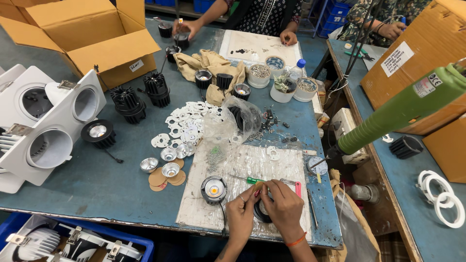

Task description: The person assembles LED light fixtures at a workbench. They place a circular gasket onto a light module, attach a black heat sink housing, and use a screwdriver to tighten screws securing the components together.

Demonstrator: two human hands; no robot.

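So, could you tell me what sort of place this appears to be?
Probably a light-fitting assembly workshop: black finned lamp bodies, small silver reflectors and tubs of screws cover the blue workbench, and both hands work on one lamp.

A single head-worn camera looks steeply down and forward from above the near edge of the blue workbench [111, 179], close enough that the person's left hand [241, 209] and right hand [284, 206] sit at the bottom centre of the view. It faces across the bench toward the far side, where another person's hands [289, 37] rest by a white sheet. At the right it also takes in a second table [412, 194] and a hanging green power screwdriver [398, 114].
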